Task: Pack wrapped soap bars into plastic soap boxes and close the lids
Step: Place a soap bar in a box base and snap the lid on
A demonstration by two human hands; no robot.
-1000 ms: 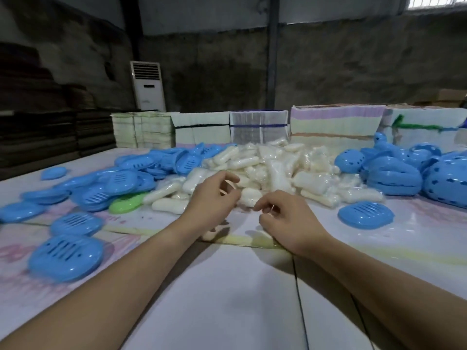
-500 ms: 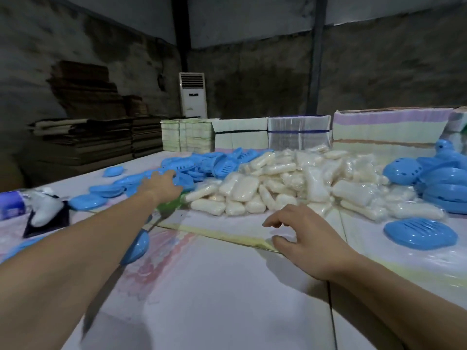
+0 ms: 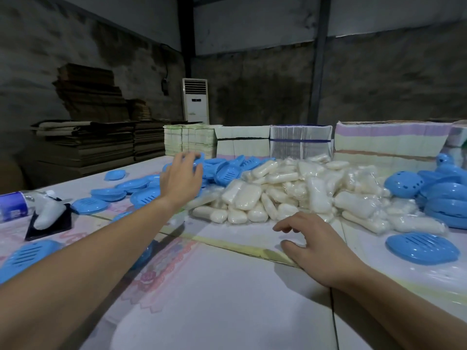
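Soap bars (image 3: 290, 188) lie heaped between the hands: left hand (image 3: 180, 176) spread over blue boxes (image 3: 227, 170), right hand (image 3: 316, 246) relaxed, empty, just before them.

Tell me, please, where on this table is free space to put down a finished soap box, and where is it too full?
Free: the near table between the two forearms, below the right hand. Crowded: the wrapped soap pile mid-table, the blue boxes under the left hand, and those at right.

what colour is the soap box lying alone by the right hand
Light blue, with dark slotted vents; the soap box shows clearly in the head view.
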